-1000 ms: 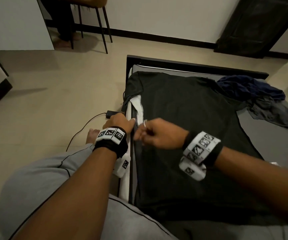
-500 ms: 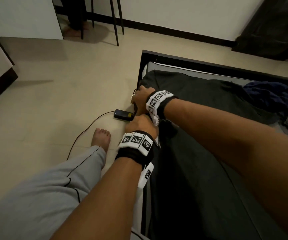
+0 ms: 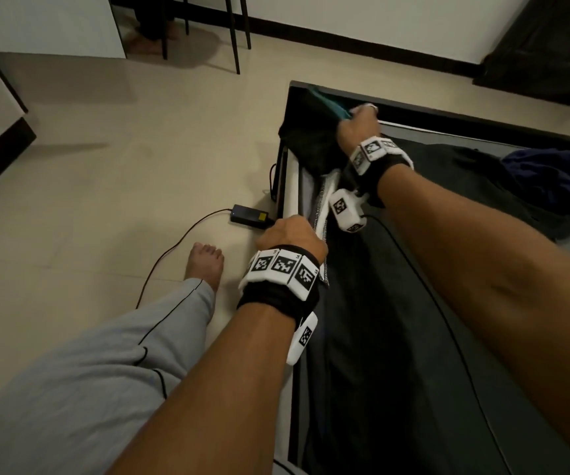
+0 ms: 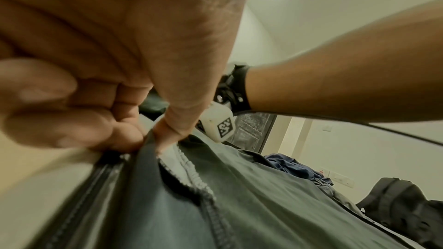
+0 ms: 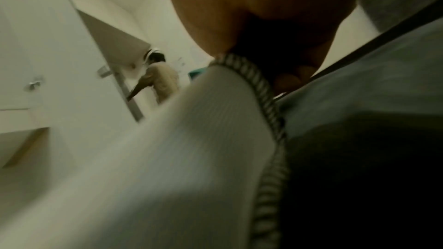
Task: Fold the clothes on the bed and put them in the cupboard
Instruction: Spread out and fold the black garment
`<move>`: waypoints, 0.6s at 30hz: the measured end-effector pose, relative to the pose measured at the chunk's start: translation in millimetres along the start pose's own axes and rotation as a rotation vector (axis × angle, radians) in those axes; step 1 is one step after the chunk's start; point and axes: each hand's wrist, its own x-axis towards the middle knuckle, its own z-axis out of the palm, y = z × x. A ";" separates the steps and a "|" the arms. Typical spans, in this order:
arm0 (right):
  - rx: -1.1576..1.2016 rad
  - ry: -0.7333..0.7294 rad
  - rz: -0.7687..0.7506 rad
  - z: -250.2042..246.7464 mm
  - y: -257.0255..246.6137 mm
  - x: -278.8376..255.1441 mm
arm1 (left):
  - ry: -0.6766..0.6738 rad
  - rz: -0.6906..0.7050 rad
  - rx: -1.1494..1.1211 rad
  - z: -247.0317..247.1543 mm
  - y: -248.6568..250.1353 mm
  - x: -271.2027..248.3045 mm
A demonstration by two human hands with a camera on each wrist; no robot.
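Note:
A black T-shirt (image 3: 376,337) with a white inner collar band (image 3: 324,204) lies spread on the bed. My left hand (image 3: 290,234) pinches the shirt's edge (image 4: 148,150) between thumb and curled fingers at the bed's left side. My right hand (image 3: 359,125) reaches to the bed's far left corner and grips the shirt's far edge, lifting a bunch of dark cloth (image 3: 307,149). The right wrist view is blurred, showing white ribbed fabric (image 5: 167,158) with a stitched seam under the right hand (image 5: 275,60).
A heap of dark blue and grey clothes (image 3: 547,180) lies at the bed's far right. The black bed frame (image 3: 448,113) borders the tiled floor. A power adapter (image 3: 248,215) with its cord lies on the floor beside my bare foot (image 3: 206,265). Chair legs (image 3: 233,32) stand further off.
My right hand has slid along the shirt's edge from beside the left hand to the bed's far corner. The left hand has kept its pinch near the collar.

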 end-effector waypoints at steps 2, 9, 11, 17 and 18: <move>0.004 0.041 0.148 -20.0 34.7 10.8 | 0.007 0.011 0.006 0.0 2.0 -1.5; -0.085 -0.107 0.302 -35.5 83.7 10.8 | 0.008 0.018 0.026 5.6 11.8 -3.2; -0.130 -0.150 0.336 -34.2 77.9 13.5 | -0.005 0.013 0.045 4.9 13.7 -3.7; -0.343 -0.301 0.282 -32.6 63.9 12.8 | 0.026 0.037 0.048 4.9 17.3 0.5; -0.323 -0.308 0.282 -32.9 64.1 16.1 | 0.029 0.041 0.044 5.9 19.0 0.4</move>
